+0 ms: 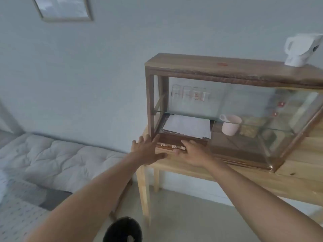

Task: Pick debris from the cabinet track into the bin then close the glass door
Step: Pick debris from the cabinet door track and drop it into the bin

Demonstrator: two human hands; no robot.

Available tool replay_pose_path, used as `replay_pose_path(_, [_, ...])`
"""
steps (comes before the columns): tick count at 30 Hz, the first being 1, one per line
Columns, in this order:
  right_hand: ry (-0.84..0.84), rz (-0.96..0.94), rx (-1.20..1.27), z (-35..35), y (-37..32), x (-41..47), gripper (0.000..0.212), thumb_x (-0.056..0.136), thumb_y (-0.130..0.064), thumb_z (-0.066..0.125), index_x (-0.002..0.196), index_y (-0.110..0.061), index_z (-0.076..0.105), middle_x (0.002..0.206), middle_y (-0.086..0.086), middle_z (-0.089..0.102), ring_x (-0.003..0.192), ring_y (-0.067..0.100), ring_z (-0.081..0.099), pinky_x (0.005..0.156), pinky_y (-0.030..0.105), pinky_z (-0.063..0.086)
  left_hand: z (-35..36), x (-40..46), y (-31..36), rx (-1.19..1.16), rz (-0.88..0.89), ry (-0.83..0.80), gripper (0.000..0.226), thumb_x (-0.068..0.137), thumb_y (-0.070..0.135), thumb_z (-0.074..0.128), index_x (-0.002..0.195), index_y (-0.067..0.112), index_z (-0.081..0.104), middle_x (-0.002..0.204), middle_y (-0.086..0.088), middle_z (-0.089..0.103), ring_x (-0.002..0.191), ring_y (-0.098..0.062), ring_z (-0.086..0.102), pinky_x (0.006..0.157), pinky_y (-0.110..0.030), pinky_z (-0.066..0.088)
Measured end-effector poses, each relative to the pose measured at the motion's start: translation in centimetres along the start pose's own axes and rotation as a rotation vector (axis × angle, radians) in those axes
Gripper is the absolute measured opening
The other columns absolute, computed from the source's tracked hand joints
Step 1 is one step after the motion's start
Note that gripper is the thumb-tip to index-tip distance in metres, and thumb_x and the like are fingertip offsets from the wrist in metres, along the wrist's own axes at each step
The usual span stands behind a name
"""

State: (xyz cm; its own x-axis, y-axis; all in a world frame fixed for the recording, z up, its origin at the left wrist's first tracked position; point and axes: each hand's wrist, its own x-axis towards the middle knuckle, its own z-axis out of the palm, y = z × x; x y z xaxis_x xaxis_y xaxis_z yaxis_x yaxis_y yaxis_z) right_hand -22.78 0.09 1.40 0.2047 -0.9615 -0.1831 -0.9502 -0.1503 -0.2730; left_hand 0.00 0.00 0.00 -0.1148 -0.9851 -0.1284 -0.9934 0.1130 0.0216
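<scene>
A wooden cabinet [201,67] with glass sides stands on a pale wooden table [297,182]. Its glass door [262,119] is slid to the right, leaving the left half uncovered. Three small pale scraps of debris [173,146] lie in the bottom track [167,148] at the front left. My left hand [148,151] is spread flat at the cabinet's lower left corner, fingers apart, holding nothing. My right hand [192,152] reaches to the track with its fingertips beside the rightmost scrap; I cannot see anything held in it. A black bin [122,230] stands on the floor below.
Inside the cabinet are white papers [187,125], a pink mug [230,124] and drinking glasses [187,94]. A white kettle [300,49] stands on top at the right. A quilted bench cushion [57,158] runs along the wall at the left.
</scene>
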Motion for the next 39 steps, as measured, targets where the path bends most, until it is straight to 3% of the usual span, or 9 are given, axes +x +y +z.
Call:
replay_pose_path(9, [0.013,-0.128,0.002,2.6,-1.8,7.7,0.069,0.098,-0.074,0.046,0.151,-0.031,0.058,0.138,0.002,0.06,0.137,0.03,0.057,0.104,0.047,0.051,3.9,5.1,-2.4,-0.084,-0.086,-0.002,0.084,0.095,0.082,0.045,0.166,0.041,0.028,0.144,-0.01,0.06,0.128,-0.036,0.061,0.098,-0.049,0.05])
replay_pose_path(13, [0.012,-0.196,-0.017,3.5,-1.8,9.9,0.053,0.102,-0.058,0.057,0.149,-0.034,0.062,0.128,0.003,0.059,0.131,0.031,0.057,0.101,0.045,0.052,4.9,6.4,-2.6,-0.128,-0.094,0.016,0.065,0.101,0.071,0.045,0.159,0.042,0.042,0.135,-0.006,0.066,0.122,-0.036,0.066,0.088,-0.045,0.054])
replay_pose_path(18, [0.048,-0.277,-0.015,4.5,-1.4,11.5,0.032,0.102,-0.045,0.064,0.131,-0.037,0.076,0.1,-0.004,0.047,0.118,0.031,0.059,0.087,0.041,0.049,5.7,7.3,-3.0,-0.148,-0.11,0.093,0.036,0.106,0.047,0.053,0.141,0.047,0.062,0.126,-0.002,0.074,0.114,-0.035,0.07,0.077,-0.04,0.053])
replay_pose_path(21, [0.09,-0.296,0.02,4.9,-1.2,11.7,0.032,0.101,-0.045,0.067,0.131,-0.038,0.077,0.098,-0.006,0.048,0.113,0.029,0.058,0.084,0.04,0.049,6.0,7.5,-3.0,-0.123,-0.128,0.146,0.029,0.108,0.045,0.056,0.134,0.047,0.069,0.112,-0.004,0.077,0.104,-0.036,0.072,0.068,-0.036,0.042])
replay_pose_path(27, [0.16,-0.303,0.108,5.3,-0.9,11.6,0.027,0.099,-0.042,0.072,0.124,-0.037,0.081,0.095,-0.008,0.05,0.107,0.025,0.058,0.084,0.04,0.053,6.1,7.8,-3.1,-0.107,-0.172,0.218,0.021,0.105,0.039,0.06,0.116,0.04,0.078,0.1,-0.003,0.077,0.097,-0.037,0.072,0.067,-0.035,0.038])
replay_pose_path(35, [0.174,-0.223,0.244,5.9,-1.6,11.7,0.006,0.094,-0.029,0.078,0.097,-0.028,0.082,0.093,-0.011,0.055,0.104,0.022,0.063,0.081,0.037,0.052,6.1,6.6,-3.2,-0.174,-0.157,0.326,0.025,0.106,0.042,0.061,0.126,0.045,0.077,0.108,0.0,0.081,0.099,-0.033,0.074,0.068,-0.035,0.046])
replay_pose_path(39, [0.162,-0.185,0.22,6.1,-1.8,12.2,0.007,0.095,-0.026,0.075,0.091,-0.025,0.08,0.094,-0.009,0.057,0.102,0.024,0.065,0.081,0.037,0.052,5.8,5.1,-3.7,-0.262,-0.176,0.344,0.026,0.106,0.044,0.062,0.127,0.046,0.076,0.111,0.001,0.082,0.102,-0.032,0.074,0.072,-0.036,0.051])
